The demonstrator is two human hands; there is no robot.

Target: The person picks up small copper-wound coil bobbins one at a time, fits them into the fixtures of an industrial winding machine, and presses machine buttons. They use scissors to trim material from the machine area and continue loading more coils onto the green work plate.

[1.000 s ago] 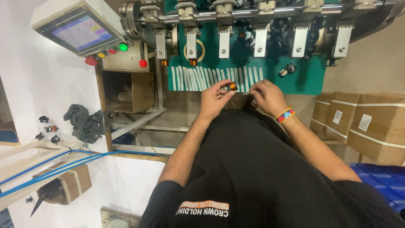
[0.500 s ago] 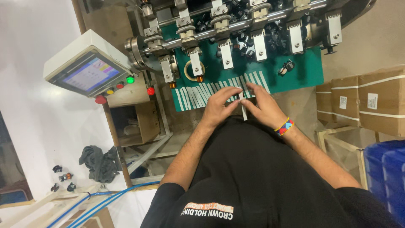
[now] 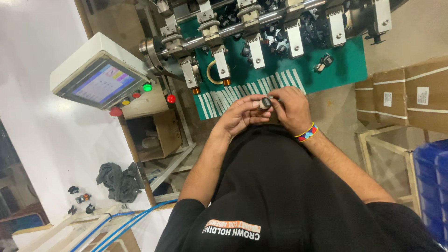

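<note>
Here both hands meet: the left hand [image 3: 240,116] and right hand [image 3: 291,109] pinch a small round black part [image 3: 265,102] between fingertips, above the near edge of the green table [image 3: 345,63]. White strips [image 3: 242,93] lie just beyond; the part looks not yet set under the clamps [image 3: 256,51].

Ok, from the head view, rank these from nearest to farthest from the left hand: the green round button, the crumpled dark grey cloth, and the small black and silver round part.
1. Small black and silver round part, at the left hand fingertips.
2. Green round button, on the panel to the left.
3. Crumpled dark grey cloth, lower left on the white floor.
</note>
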